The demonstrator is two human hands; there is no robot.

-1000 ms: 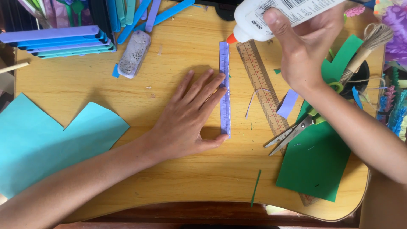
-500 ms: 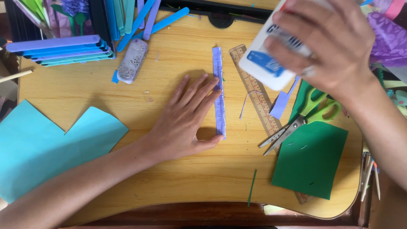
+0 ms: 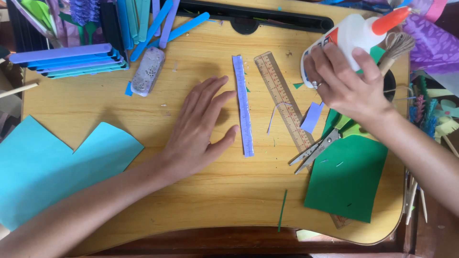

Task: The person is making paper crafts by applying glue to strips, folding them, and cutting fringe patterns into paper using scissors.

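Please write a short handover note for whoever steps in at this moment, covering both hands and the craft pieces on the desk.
Left hand: flat on the wooden desk, open, thumb tip near the purple fringed paper strip, holding nothing.
Right hand: gripping the white glue bottle with its orange cap on, at the desk's far right.
Wooden ruler lies right of the strip; scissors rest at the green paper; light blue paper sits at the left.
Whether the strip carries glue cannot be told.

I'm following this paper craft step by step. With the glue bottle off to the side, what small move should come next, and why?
Probably let go of the glue bottle: the right hand grips it at the far right of the wooden desk, nozzle turned away from the purple paper strip. The left hand lies flat beside the strip, thumb near its edge.
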